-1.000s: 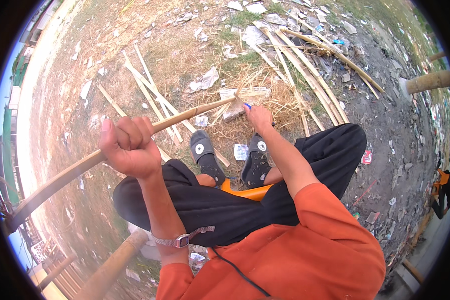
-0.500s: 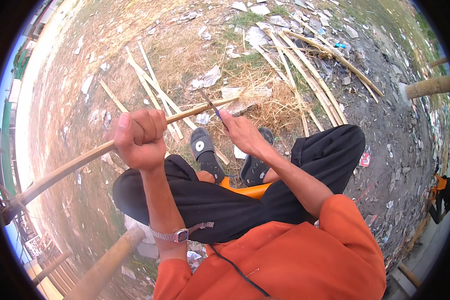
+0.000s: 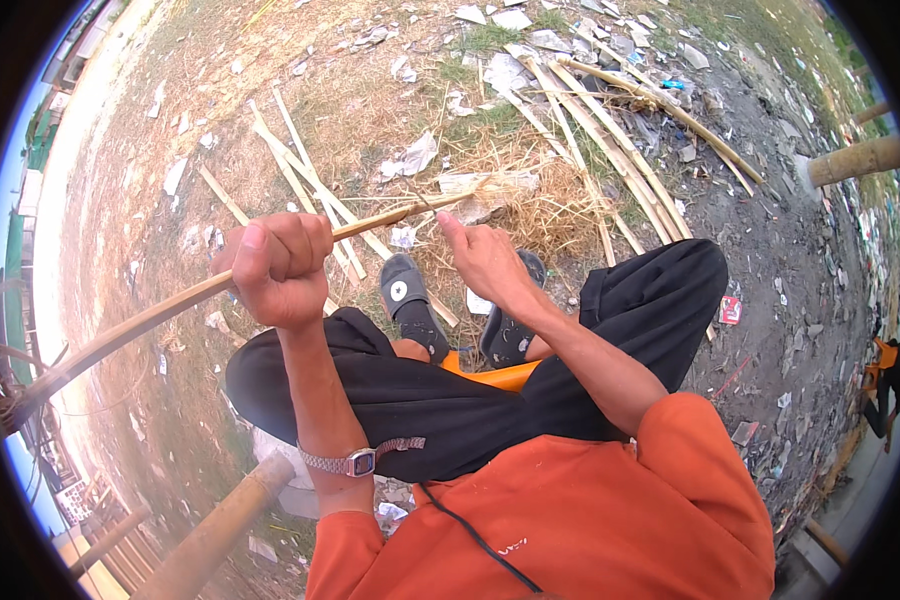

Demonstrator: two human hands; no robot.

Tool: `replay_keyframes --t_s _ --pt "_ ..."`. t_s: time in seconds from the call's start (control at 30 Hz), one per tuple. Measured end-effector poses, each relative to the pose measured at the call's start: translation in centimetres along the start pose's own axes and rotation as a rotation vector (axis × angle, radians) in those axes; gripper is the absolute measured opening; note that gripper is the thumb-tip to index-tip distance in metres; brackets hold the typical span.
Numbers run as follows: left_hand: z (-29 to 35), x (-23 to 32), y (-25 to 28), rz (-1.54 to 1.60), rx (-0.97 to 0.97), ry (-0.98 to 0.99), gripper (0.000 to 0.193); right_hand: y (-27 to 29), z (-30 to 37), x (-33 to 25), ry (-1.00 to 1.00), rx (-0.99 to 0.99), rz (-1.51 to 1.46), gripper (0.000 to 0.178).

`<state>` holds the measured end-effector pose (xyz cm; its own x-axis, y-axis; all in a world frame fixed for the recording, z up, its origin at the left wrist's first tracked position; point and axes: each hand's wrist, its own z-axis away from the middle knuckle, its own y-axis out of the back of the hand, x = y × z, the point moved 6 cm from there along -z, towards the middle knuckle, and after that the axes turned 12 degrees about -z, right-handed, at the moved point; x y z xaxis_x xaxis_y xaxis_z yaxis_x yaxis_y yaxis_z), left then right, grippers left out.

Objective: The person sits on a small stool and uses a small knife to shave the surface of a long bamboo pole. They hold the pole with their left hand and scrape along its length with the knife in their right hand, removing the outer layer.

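A long, light-coloured bamboo strip point(image 3: 170, 311) slants across in front of me, from the left rim up to the middle. My left hand point(image 3: 278, 268) is wrapped in a fist around it. Near the strip's far end, my right hand point(image 3: 490, 265) is closed around a knife, its handle mostly hidden by the fingers. The thin dark knife blade point(image 3: 425, 201) crosses the strip and appears to touch it. Straw-like shavings point(image 3: 565, 215) lie on the ground beyond my right hand.
Loose bamboo strips point(image 3: 620, 150) lie at the far right, with more split strips point(image 3: 295, 165) at the far left. Below me is an orange seat point(image 3: 505, 378). Thick bamboo poles stand at the lower left point(image 3: 220, 520) and right point(image 3: 860, 160). Paper scraps litter the ground.
The knife has turned and lies more steeply across the strip, nearer its far end. My right hand has shifted slightly; my left hand keeps its grip.
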<state>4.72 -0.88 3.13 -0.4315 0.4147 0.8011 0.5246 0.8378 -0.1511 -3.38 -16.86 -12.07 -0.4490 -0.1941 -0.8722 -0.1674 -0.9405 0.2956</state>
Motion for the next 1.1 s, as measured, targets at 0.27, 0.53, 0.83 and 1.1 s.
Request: replay_keyframes --t_s 0.27,0.53,0.83,1.1 --pt "0.0 -0.1 -0.6 -0.011 -0.027 -0.018 0.043 0.0 -1.5 5.7 -0.077 0.087 0.016 0.075" --pt "-0.2 -0.4 0.0 -0.011 0.042 0.036 0.042 -0.8 -2.3 5.9 -0.03 0.123 0.039 0.074" --pt "-0.1 -0.5 0.8 -0.045 0.175 0.085 0.043 -0.8 -4.1 10.3 -0.158 0.174 0.131 0.076" --pt "-0.3 -0.6 0.3 -0.026 0.18 0.081 0.043 -1.7 -3.9 8.3 -0.003 0.179 0.022 0.074"
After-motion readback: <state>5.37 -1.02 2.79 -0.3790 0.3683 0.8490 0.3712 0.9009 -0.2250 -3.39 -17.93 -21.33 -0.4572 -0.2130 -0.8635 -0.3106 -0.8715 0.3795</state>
